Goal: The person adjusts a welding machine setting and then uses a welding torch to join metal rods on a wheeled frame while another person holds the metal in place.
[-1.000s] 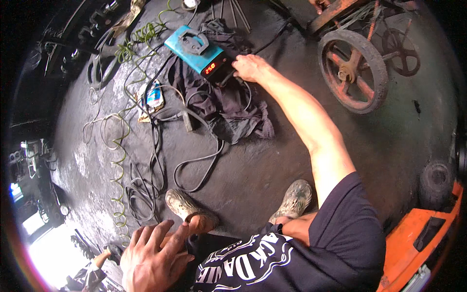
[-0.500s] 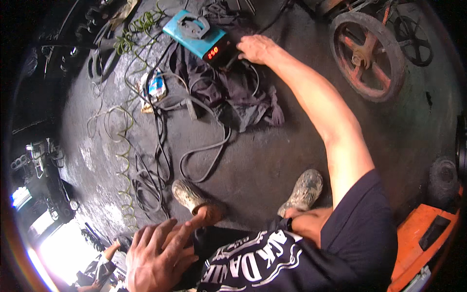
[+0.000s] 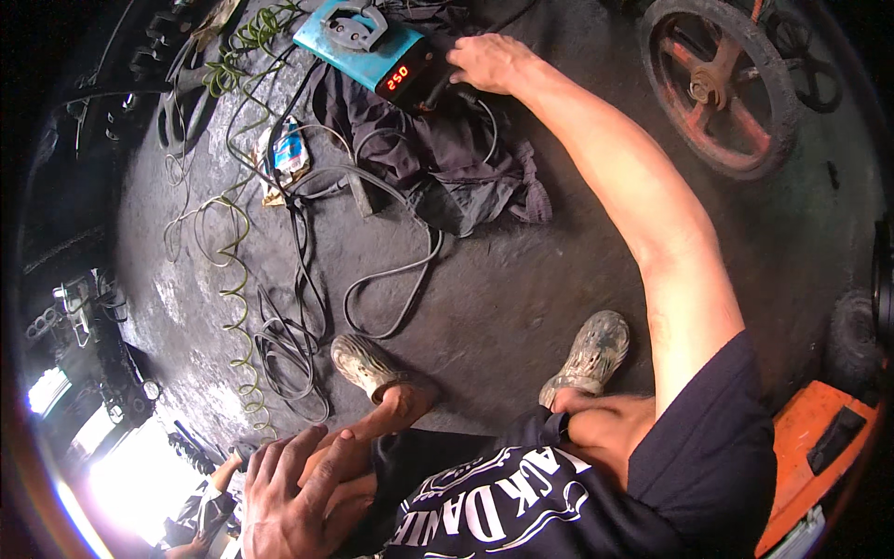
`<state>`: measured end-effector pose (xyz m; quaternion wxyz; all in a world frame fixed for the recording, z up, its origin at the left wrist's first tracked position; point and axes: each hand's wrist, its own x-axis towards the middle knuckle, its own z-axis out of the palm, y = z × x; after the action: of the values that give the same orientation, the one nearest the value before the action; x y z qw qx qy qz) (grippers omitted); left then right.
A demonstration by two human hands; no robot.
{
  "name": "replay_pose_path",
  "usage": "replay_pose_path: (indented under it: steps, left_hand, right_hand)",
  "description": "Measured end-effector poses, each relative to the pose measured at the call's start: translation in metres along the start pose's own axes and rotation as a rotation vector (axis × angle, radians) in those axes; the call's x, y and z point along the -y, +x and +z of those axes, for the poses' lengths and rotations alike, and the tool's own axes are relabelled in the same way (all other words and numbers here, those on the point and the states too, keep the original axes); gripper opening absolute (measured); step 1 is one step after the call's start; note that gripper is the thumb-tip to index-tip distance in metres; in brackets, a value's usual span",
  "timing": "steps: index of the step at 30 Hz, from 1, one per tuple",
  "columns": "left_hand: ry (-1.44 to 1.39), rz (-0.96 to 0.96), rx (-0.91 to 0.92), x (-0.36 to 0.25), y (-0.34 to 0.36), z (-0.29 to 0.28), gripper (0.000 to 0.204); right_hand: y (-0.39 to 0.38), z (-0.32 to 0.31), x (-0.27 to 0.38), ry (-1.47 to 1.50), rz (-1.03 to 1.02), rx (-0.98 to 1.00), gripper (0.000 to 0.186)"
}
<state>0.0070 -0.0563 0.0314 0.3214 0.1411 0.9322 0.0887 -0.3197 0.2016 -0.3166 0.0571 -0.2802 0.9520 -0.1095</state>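
Observation:
A teal welding machine [image 3: 358, 48] with a dark front panel, a lit red display and a grey top handle stands at the top of the view. My right hand [image 3: 491, 63] reaches to that panel, fingertips bent together against it; what they pinch is hidden by the hand. Thick cables [image 3: 396, 270] run from the machine over the floor. Under and in front of it lies a crumpled dark cloth [image 3: 466, 182]. At the lower left, my left hand [image 3: 291, 498] is held over my bent leg, its fingers spread and holding nothing.
A green coiled hose [image 3: 244, 307] and tangled cords lie on the left, near a blue-and-white packet [image 3: 289, 154]. A red spoked wheel [image 3: 703, 88] is at the upper right. An orange metal piece [image 3: 805, 456] sits at the lower right. Another person [image 3: 200, 508] appears at the lower left.
The view has shifted slightly, so the machine and cloth sit higher in it. My right hand stays at the front panel. My left hand stays over my leg with spread fingers.

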Motion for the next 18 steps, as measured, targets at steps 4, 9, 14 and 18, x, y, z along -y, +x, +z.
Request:
replay_pose_path:
  steps: [4, 9, 14, 18]
  left_hand:
    - [0.000, 0.000, 0.010, 0.000, 0.001, -0.002, 0.060]
    - [-0.002, -0.003, 0.014, -0.001, 0.003, -0.002, 0.059]
    - [0.001, -0.004, 0.026, -0.004, 0.008, -0.005, 0.058]
    - [0.000, 0.002, 0.028, -0.008, 0.012, -0.009, 0.058]
  right_hand:
    - [-0.003, -0.001, 0.001, 0.003, 0.001, 0.000, 0.035]
    - [-0.003, 0.002, 0.002, 0.029, 0.015, 0.005, 0.036]
    - [0.000, 0.006, 0.001, 0.035, 0.022, 0.030, 0.036]
    - [-0.003, 0.007, -0.003, 0.063, 0.018, 0.014, 0.035]
